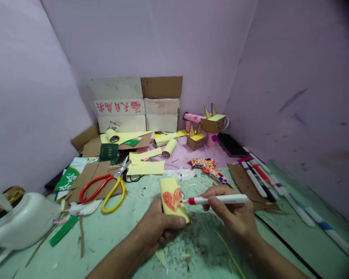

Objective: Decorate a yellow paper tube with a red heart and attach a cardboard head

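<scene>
My left hand (159,224) is closed around the lower end of a small yellow paper-covered block (167,185), holding it up over the green table. A red heart (172,199), scribbled in, covers much of its front face. In my right hand (232,213) is a white marker (215,199) with a red collar, held like a pen. The marker's tip points left and meets or nearly meets the heart's right edge. Past the hands, a patterned glue gun (208,168) lies on the table.
Scissors (114,184) with red and yellow handles lie at left, near a white pot (31,221). Several markers (254,179) and a phone (234,144) are at right. Cardboard boxes with pointed ears (195,140), yellow paper tubes (170,148) and a white carton (120,104) stand or lie behind.
</scene>
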Action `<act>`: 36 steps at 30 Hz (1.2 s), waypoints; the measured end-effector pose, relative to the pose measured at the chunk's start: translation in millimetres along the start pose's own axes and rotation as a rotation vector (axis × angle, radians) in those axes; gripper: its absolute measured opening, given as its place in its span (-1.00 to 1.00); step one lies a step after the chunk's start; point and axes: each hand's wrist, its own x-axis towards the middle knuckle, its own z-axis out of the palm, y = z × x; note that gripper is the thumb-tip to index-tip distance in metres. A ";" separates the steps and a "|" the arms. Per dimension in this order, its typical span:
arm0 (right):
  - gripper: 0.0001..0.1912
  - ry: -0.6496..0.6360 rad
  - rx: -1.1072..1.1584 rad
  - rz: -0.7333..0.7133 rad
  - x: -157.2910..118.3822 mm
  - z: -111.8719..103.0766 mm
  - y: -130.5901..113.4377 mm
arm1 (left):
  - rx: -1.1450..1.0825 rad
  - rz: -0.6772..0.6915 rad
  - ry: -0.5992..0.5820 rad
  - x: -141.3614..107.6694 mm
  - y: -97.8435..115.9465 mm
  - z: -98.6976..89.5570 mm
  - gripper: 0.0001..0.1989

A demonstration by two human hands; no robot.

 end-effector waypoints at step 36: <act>-0.83 -0.132 -0.096 -0.095 3.3 0.5 -3.4 | 0.017 -0.011 0.036 0.1 2.0 0.7 -0.70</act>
